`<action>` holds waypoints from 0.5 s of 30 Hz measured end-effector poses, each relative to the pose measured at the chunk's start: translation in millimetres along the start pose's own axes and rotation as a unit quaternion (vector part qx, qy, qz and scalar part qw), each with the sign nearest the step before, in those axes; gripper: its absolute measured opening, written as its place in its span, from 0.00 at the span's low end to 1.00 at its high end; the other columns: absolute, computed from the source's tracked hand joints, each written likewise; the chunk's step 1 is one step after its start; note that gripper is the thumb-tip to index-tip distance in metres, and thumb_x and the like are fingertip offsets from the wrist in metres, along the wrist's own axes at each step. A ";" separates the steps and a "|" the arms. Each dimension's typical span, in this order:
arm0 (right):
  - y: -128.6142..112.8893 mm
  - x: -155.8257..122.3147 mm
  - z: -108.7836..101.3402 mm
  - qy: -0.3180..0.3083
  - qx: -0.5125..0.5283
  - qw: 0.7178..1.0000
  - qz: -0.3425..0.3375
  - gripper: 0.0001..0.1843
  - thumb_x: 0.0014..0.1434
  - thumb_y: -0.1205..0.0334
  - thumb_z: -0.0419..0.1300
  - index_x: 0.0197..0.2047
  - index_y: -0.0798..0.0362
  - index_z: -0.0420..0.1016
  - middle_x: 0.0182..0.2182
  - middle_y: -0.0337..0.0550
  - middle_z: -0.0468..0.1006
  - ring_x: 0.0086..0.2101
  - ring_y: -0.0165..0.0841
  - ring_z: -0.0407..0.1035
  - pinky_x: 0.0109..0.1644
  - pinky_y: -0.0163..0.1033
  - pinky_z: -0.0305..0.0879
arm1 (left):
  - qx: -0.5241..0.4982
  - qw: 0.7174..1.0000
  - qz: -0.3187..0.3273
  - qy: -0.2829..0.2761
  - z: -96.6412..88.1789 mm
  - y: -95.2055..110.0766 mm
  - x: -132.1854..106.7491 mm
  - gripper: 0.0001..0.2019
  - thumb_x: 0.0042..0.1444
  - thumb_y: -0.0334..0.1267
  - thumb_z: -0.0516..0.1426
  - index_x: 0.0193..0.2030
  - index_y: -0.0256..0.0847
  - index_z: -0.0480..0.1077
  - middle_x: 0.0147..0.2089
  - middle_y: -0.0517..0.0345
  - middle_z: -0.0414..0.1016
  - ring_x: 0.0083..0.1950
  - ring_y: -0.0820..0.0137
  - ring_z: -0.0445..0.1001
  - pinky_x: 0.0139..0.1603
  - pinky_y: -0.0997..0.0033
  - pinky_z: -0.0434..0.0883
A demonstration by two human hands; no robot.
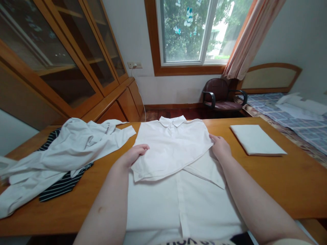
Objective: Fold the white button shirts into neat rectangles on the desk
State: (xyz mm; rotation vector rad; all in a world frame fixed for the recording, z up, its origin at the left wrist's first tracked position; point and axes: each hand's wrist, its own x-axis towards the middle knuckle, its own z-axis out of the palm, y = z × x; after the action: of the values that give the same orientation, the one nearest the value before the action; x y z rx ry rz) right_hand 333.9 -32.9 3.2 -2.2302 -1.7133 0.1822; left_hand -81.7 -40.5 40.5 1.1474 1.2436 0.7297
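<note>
A white collared shirt (176, 143) lies flat on the wooden table (268, 177), collar away from me, both sleeves folded across its chest. My left hand (135, 154) grips the shirt's left edge, fingers curled over the folded cloth. My right hand (220, 147) rests on the right edge, fingers tucked at the fabric where the sleeve folds in.
A heap of white garments (63, 149) over a dark striped one (63, 183) lies at the left. A folded white cloth (257, 140) sits at the right. Behind the table are a dark armchair (222, 97), a bed (293, 115), a glass-fronted cabinet (63, 61) and a window.
</note>
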 end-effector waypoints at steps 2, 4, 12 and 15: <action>-0.6 0.0 0.9 -0.008 -0.016 1.000 -0.018 0.27 0.55 0.70 0.48 0.55 0.44 0.72 0.50 0.49 0.72 0.46 0.42 0.67 0.47 0.43 0.61 | 0.159 0.985 -0.028 0.054 -5.5 -7.3 4.4 0.02 0.37 0.34 0.55 0.20 0.41 0.69 0.20 0.60 0.67 0.23 0.70 0.64 0.21 0.73 0.58; -2.4 -0.2 1.1 -0.012 -0.032 0.999 -0.023 0.25 0.54 0.70 0.49 0.52 0.47 0.75 0.50 0.49 0.72 0.46 0.44 0.67 0.47 0.44 0.61 | 0.268 0.958 -0.036 0.095 -9.7 -13.8 9.7 0.07 0.42 0.39 0.56 0.18 0.42 0.69 0.23 0.58 0.71 0.27 0.66 0.68 0.25 0.71 0.61; -9.3 -4.8 1.0 0.105 0.015 0.988 -0.113 0.15 0.53 0.68 0.49 0.39 0.53 0.76 0.47 0.48 0.75 0.46 0.41 0.67 0.53 0.46 0.60 | 0.428 0.888 0.131 0.106 13.6 -14.1 19.9 0.18 0.56 0.46 0.49 0.44 0.42 0.74 0.46 0.54 0.77 0.48 0.63 0.73 0.50 0.67 0.66; -13.5 -9.7 5.0 0.115 0.072 0.972 -0.193 0.16 0.58 0.63 0.48 0.45 0.54 0.73 0.48 0.49 0.75 0.49 0.40 0.66 0.55 0.45 0.60 | 0.467 0.870 0.147 0.060 27.1 -18.1 22.3 0.24 0.59 0.48 0.45 0.57 0.40 0.68 0.64 0.50 0.62 0.64 0.63 0.60 0.64 0.65 0.54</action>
State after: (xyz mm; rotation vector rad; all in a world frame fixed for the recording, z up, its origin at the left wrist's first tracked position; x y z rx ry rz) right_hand 317.5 -38.2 2.0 -1.7000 -1.8926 -0.0411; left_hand -53.3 -32.8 14.1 2.1450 1.6023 0.3947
